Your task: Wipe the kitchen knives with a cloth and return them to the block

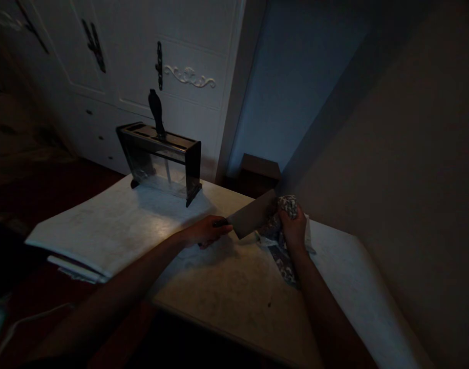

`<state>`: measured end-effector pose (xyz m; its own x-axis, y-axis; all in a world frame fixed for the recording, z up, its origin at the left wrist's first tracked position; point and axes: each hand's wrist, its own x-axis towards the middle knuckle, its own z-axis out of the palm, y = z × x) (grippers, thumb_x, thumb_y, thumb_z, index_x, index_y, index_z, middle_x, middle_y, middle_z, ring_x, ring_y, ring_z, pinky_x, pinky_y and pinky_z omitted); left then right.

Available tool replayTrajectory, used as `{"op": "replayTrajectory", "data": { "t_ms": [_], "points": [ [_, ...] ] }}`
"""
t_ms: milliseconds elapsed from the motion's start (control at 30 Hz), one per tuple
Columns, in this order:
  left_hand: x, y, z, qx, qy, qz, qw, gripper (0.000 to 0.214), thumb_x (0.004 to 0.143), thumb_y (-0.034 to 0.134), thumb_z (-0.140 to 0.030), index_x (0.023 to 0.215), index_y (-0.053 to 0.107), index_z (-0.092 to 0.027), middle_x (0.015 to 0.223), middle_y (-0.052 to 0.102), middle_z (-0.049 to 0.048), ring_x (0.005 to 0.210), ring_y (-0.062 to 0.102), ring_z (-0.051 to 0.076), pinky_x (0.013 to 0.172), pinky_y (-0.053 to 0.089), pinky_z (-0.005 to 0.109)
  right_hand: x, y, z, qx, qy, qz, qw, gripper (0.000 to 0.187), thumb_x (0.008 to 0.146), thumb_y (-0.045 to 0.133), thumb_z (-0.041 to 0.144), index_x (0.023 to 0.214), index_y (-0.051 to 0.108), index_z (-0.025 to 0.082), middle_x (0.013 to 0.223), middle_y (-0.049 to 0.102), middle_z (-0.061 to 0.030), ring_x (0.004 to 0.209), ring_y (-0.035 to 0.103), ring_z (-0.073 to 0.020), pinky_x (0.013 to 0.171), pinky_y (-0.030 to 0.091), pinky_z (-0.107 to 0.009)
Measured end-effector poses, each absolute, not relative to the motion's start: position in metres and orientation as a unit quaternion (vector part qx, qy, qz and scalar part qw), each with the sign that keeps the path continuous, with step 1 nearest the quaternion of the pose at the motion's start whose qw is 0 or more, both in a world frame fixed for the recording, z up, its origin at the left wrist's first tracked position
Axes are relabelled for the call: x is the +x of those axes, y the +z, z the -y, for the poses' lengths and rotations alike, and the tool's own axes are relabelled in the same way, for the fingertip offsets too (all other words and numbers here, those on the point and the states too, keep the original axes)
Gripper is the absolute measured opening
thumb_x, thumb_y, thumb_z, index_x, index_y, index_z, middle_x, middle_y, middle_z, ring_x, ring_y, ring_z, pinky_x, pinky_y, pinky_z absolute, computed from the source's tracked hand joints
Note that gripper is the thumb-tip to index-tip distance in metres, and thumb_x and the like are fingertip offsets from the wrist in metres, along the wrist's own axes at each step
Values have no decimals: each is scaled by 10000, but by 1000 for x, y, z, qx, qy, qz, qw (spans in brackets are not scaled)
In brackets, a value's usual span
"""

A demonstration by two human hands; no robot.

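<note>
Table (234, 277): pale, faintly mottled top. Knife block (169, 166) upright near far-left corner, dark frame, see-through front; single knife (155, 110) in slot, black handle up. Beyond far edge: white wardrobe (204, 41), dark handles (160, 66), raised scroll ornament (189, 77), small drawer knobs (101, 137); brown box (259, 174). Plain wall (403, 164) along right edge. Dark speck (269, 305) toward near edge. Reddish floor (100, 171) past left side, dim.

My feed's top edge crops the wardrobe (192, 36); mid-frame, the left hand (206, 230) hides most of the knife handle (220, 222).
</note>
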<state>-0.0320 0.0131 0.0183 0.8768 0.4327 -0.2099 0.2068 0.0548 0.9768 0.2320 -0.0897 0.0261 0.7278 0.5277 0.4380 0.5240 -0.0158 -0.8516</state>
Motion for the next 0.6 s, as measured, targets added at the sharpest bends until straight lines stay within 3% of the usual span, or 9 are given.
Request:
{"op": "replayTrajectory", "data": {
  "t_ms": [367,600],
  "points": [
    [-28,16,-9,534,144,-243,797,442,797,634,-602,806,423,-214,453,289,-128,296,223,40,267,193,151,211,23,85,-650,187,342,652,386,567,777,396,868,701,167,770,707,-16,687,603,-187,630,483,-298],
    [-21,13,-3,470,190,-202,838,444,788,643,-605,827,454,-205,452,336,-120,281,233,45,253,217,155,184,27,87,-578,309,322,683,449,577,832,398,950,695,191,867,749,-17,749,672,-204,731,542,-342]
  ]
}}
